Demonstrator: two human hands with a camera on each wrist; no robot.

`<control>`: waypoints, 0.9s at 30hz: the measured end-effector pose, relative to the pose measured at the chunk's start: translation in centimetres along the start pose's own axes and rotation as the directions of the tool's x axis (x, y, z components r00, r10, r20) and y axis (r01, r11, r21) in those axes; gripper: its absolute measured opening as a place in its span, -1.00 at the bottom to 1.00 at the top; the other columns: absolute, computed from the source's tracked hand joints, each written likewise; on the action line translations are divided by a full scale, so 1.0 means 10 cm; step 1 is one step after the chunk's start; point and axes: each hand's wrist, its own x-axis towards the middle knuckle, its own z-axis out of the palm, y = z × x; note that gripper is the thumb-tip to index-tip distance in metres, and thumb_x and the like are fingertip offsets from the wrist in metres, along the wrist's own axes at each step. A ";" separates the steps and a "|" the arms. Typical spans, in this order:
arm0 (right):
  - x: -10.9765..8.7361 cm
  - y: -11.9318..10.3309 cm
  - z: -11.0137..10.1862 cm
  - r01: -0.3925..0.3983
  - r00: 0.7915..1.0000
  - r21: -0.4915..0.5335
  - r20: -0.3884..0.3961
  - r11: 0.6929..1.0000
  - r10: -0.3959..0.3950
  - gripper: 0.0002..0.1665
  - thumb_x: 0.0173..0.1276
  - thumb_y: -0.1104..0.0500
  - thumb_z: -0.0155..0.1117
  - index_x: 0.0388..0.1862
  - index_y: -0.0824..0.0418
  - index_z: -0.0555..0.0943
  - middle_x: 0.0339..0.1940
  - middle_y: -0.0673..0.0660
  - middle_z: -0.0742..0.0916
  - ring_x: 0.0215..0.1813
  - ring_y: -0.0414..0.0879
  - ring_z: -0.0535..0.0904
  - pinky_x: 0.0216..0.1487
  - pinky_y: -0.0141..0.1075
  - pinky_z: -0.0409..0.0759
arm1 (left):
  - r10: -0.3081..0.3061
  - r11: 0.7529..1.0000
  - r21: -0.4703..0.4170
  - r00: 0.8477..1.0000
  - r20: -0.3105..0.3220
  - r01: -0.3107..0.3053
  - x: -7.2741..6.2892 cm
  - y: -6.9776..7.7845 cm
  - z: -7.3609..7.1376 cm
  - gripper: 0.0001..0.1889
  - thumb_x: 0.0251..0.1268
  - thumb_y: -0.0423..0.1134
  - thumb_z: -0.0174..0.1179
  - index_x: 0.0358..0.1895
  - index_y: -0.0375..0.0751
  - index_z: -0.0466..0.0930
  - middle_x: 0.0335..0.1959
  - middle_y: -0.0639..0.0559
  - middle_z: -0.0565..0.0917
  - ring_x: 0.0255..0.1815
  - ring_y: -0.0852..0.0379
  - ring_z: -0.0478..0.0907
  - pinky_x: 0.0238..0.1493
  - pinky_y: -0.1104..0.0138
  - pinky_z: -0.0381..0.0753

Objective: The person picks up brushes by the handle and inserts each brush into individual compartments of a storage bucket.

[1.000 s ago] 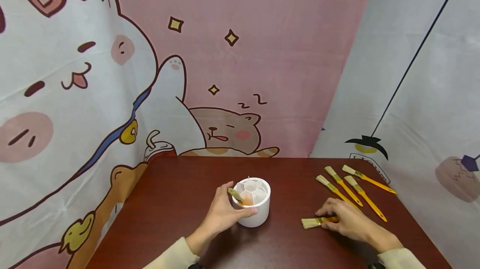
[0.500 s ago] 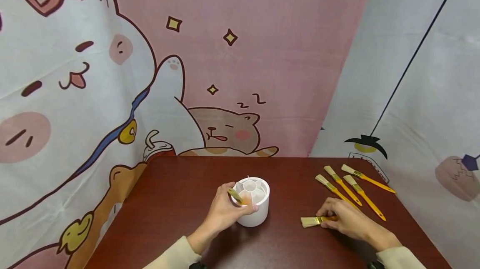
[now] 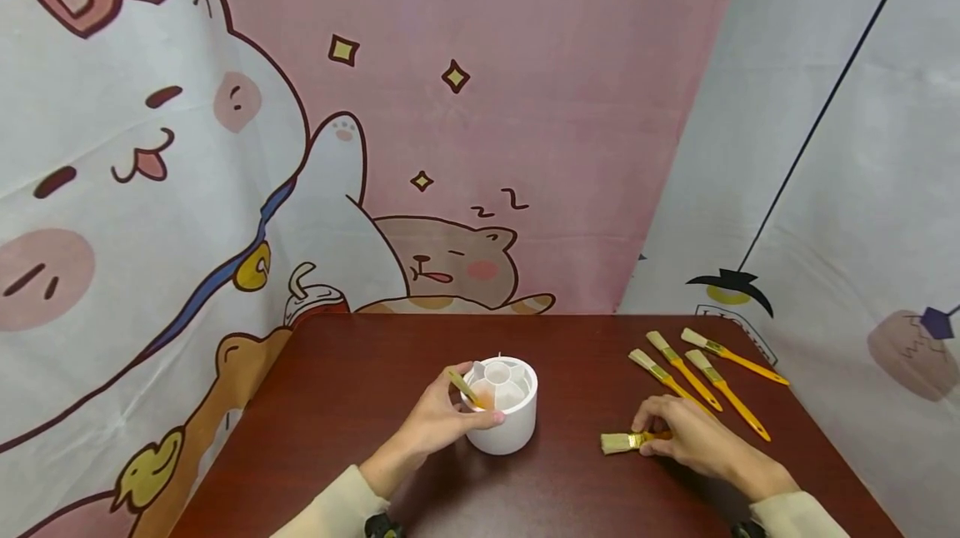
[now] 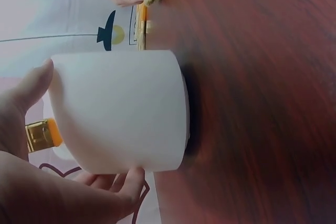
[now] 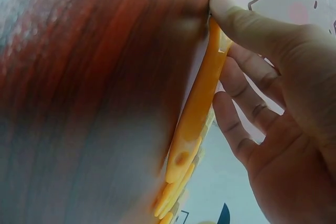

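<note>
Left hand (image 3: 427, 428) grips the white holder (image 3: 513, 428) at table centre; right hand (image 3: 692, 438) pinches a paintbrush (image 3: 619, 443) near its ferrule, just past three o'clock of the holder, bristles toward nine. From where I stand, a firm pinch and a steady holder seem best. Versus half a second earlier, the lodged brush (image 3: 465, 387) and left thumb sit slightly nearer ten o'clock; the right hand appears unmoved.

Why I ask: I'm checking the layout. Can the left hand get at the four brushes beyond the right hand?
Probably not as things stand: the left hand grips the white holder, which stands between it and the four brushes; it would likely need to let go first.
</note>
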 end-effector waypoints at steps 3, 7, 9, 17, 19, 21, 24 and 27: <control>0.01 -0.01 0.00 -0.012 1.000 0.016 0.007 1.000 0.012 -0.65 0.33 0.10 0.85 -0.15 -0.18 0.76 -0.23 -0.31 0.76 -0.23 -0.46 0.58 -0.27 -0.40 0.63 | -0.009 1.000 -0.010 1.000 0.020 0.009 0.02 -0.01 -0.03 0.10 0.22 -0.19 0.79 0.79 -0.27 0.34 0.59 -0.30 0.67 0.52 -0.28 0.73 0.59 -0.24 0.70; 0.03 -0.01 0.01 0.007 1.000 0.030 0.008 1.000 -0.007 -0.67 0.34 0.12 0.83 -0.11 -0.15 0.79 -0.22 -0.29 0.78 -0.22 -0.47 0.58 -0.27 -0.40 0.65 | -0.021 1.000 -0.012 0.999 0.037 0.021 0.05 -0.01 -0.06 0.11 0.24 -0.20 0.78 0.81 -0.23 0.33 0.63 -0.31 0.64 0.58 -0.35 0.70 0.66 -0.32 0.62; 0.04 -0.01 0.01 0.030 1.000 0.034 0.003 0.999 -0.031 -0.68 0.34 0.13 0.83 -0.10 -0.13 0.81 -0.21 -0.27 0.80 -0.22 -0.48 0.58 -0.28 -0.39 0.65 | -0.028 0.999 -0.015 0.999 0.045 0.028 0.05 -0.01 -0.07 0.11 0.25 -0.20 0.78 0.82 -0.22 0.33 0.64 -0.30 0.63 0.60 -0.34 0.68 0.67 -0.32 0.60; 0.05 -0.04 0.05 0.088 0.996 0.026 -0.027 0.996 -0.087 -0.72 0.37 0.16 0.80 -0.14 -0.14 0.82 -0.19 -0.25 0.82 -0.23 -0.52 0.57 -0.32 -0.40 0.66 | -0.033 0.999 -0.018 0.997 0.063 0.034 0.06 -0.01 -0.07 0.11 0.26 -0.19 0.77 0.82 -0.22 0.33 0.61 -0.28 0.66 0.55 -0.23 0.72 0.65 -0.25 0.63; 0.06 -0.05 0.04 0.087 0.996 0.026 -0.023 0.996 -0.087 -0.72 0.39 0.16 0.79 -0.13 -0.15 0.82 -0.18 -0.26 0.82 -0.22 -0.52 0.57 -0.31 -0.40 0.67 | -0.037 0.999 -0.016 0.997 0.061 0.038 0.06 -0.01 -0.07 0.10 0.26 -0.19 0.77 0.82 -0.21 0.33 0.61 -0.28 0.66 0.55 -0.23 0.72 0.66 -0.25 0.63; 0.07 -0.07 0.04 0.092 0.996 0.028 -0.024 0.995 -0.091 -0.73 0.40 0.16 0.78 -0.12 -0.15 0.82 -0.18 -0.26 0.81 -0.21 -0.52 0.58 -0.30 -0.40 0.67 | -0.039 0.999 -0.014 0.997 0.060 0.040 0.06 -0.01 -0.07 0.10 0.26 -0.19 0.78 0.82 -0.20 0.34 0.62 -0.29 0.65 0.56 -0.24 0.71 0.66 -0.25 0.62; 0.08 -0.11 0.03 0.104 0.994 0.039 -0.031 0.994 -0.103 -0.72 0.41 0.18 0.77 -0.11 -0.14 0.81 -0.18 -0.25 0.81 -0.21 -0.51 0.58 -0.30 -0.40 0.68 | -0.041 0.999 -0.018 0.997 0.061 0.042 0.06 -0.01 -0.06 0.10 0.26 -0.20 0.78 0.82 -0.20 0.34 0.62 -0.30 0.66 0.57 -0.25 0.71 0.67 -0.26 0.61; 0.11 -0.17 0.01 0.123 0.991 0.033 -0.050 0.992 -0.122 -0.70 0.40 0.20 0.77 -0.11 -0.13 0.80 -0.18 -0.25 0.80 -0.22 -0.52 0.58 -0.30 -0.41 0.68 | -0.040 0.999 -0.012 0.998 0.057 0.040 0.06 -0.02 -0.07 0.10 0.25 -0.20 0.78 0.82 -0.19 0.35 0.62 -0.30 0.65 0.56 -0.26 0.72 0.65 -0.26 0.63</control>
